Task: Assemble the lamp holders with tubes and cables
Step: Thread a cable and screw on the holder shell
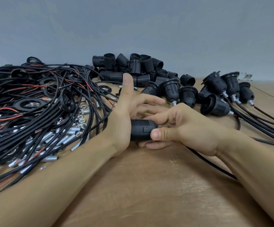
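Nearest the camera, two bare forearms reach in from the lower corners over the wooden table [149, 185]. At mid-frame the hands meet on one black lamp holder [142, 129], which lies on its side just above the tabletop. The right hand [187, 128] grips its right end: the thumb presses the near side by a small square catch, and the curled fingers wrap over the top and beneath it. A black cable [211, 164] runs out from under this hand toward the lower right, so this holder looks already wired. The left hand [124, 112] stands spread, its palm pressed flat against the holder's left end, thumb pointing up and fingers stretched out straight behind the holder; it clasps nothing. This reads as pushing or twisting the two shell halves together.

To the left, a large tangle of loose cables [34, 99] with red cores lies over short metal tubes [64, 140], nuts and black rings, so plenty of stock is left.

Further back, at the right of the frame, a row of finished holders [218, 99] with collars, tubes and trailing cables suggests roughly a dozen are done. In the upper centre, against the grey wall, a heap of bare threaded shells [136, 66] awaits assembly. The job seems well under halfway.
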A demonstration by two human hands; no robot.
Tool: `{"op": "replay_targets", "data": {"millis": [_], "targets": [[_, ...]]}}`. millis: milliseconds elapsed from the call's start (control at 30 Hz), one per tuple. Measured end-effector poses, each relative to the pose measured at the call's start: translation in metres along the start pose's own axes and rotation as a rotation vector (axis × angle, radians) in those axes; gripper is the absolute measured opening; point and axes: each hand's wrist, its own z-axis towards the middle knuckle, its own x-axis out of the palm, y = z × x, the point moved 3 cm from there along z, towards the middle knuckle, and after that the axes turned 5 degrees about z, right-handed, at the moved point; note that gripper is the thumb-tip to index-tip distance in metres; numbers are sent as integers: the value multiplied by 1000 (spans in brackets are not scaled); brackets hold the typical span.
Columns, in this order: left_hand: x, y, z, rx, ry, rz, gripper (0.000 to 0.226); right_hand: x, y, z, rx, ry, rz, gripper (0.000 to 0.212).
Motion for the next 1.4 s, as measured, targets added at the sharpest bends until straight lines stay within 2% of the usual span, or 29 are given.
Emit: {"op": "replay_targets", "data": {"millis": [67, 167, 267, 367, 467, 533, 700, 800, 967, 1067, 1167, 1300, 1400], "targets": [[1, -1, 0, -3, 26, 72, 96, -2, -3, 0, 15, -9, 28, 38], [4, -2, 0, 80, 24, 240, 70, -3, -4, 4, 55, 12, 100, 38], [2, -2, 3, 162, -111, 360, 59, -3, -2, 7, 74, 19, 80, 46], [-8, -6, 5, 243, -277, 476, 46, -7, 1, 8, 67, -75, 19, 45], [-19, -9, 6, 235, -383, 712, 22, -11, 0, 9, 75, -144, 23, 44], [-26, -10, 5, 211, -426, 786, 17, -10, 0, 10, 78, -139, 12, 46], [-43, -17, 2, 61, -374, 1146, 16, -11, 1, 11, 74, -119, 42, 44], [-50, -27, 4, -59, -303, 1207, 19, -12, 0, 12, 66, -110, 55, 44], [-69, -56, 59, -114, -230, 1617, 11, -14, -3, 15, 61, -85, 61, 47], [-85, -51, 84, -218, -230, 1800, 15, -14, -4, 15, 56, -72, 78, 47], [-94, -36, 99, -272, -233, 1820, 20, -16, -6, 16, 50, -68, 91, 47], [-102, -30, 106, -212, -294, 1781, 18, -17, -7, 16, 46, -59, 91, 46], [-108, -26, 106, -244, -306, 1690, 38, -17, -8, 16, 45, -61, 94, 48]]}}
